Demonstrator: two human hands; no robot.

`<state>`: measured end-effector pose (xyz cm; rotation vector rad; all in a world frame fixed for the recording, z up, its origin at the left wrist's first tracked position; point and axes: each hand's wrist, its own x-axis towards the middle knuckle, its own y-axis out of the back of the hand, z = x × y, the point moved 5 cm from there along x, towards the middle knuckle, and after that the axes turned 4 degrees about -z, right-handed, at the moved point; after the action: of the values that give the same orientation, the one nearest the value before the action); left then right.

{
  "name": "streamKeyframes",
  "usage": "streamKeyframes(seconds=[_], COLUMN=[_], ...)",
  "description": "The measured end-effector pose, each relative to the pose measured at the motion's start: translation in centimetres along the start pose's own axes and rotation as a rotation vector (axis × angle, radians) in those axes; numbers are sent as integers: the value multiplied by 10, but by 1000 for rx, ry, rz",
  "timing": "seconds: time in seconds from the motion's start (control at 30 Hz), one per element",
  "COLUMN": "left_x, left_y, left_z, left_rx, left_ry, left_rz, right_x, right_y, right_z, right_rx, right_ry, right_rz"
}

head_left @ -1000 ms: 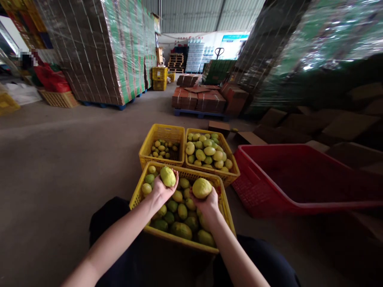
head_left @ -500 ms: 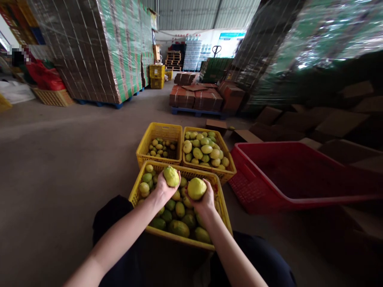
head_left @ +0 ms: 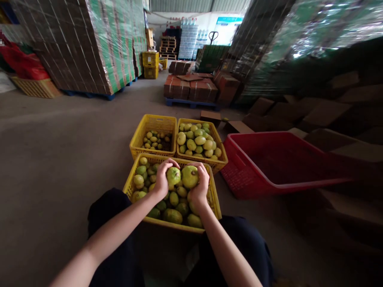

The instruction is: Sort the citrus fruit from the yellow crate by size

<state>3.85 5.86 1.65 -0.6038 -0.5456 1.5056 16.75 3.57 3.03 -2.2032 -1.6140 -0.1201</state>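
My left hand [head_left: 163, 177] is closed around a yellow-green lemon [head_left: 173, 175], its stem end facing me. Close beside it, my right hand [head_left: 201, 184] grips a larger, rounder lemon [head_left: 189, 176]. Both fruits are held above the near yellow crate [head_left: 177, 227], which contains many green and yellow lemons [head_left: 172, 216]. Behind it, the far left yellow crate [head_left: 152, 150] has a low layer of small lemons [head_left: 153, 139]. The far right yellow crate [head_left: 224, 158] is heaped with larger ones [head_left: 200, 140].
A red plastic basket [head_left: 239, 175] stands to the right, near loose cardboard boxes [head_left: 323, 111]. Flattened cartons [head_left: 203, 88] lie on a blue pallet [head_left: 191, 104] farther back. Wrapped stacks rise at left [head_left: 116, 48] and right [head_left: 269, 48].
Both hands have rolled their lemons over, so the ends now face me and the fingers curl over the tops. The view has shifted slightly, with the scene moving up and left.
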Motion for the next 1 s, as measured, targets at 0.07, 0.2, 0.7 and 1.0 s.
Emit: streamKeyframes(seconds=[0.07,0.2,0.7,1.0], left_x=[2,5,14,12], left_y=[0,-1,23,25], left_z=[1,7,-14,-16], left_rx=[11,25,-356,-398], left_ry=[-9,-42,462,464], left_rz=[-42,-64,356,325], right_x=[-4,-10,-16,-17], right_y=[0,-2,-15,-20], right_z=[-6,-7,41,45], right_rx=[-51,-48,350,588], right_ry=[32,14,-545,-785], right_rz=[-50,-113,67,149])
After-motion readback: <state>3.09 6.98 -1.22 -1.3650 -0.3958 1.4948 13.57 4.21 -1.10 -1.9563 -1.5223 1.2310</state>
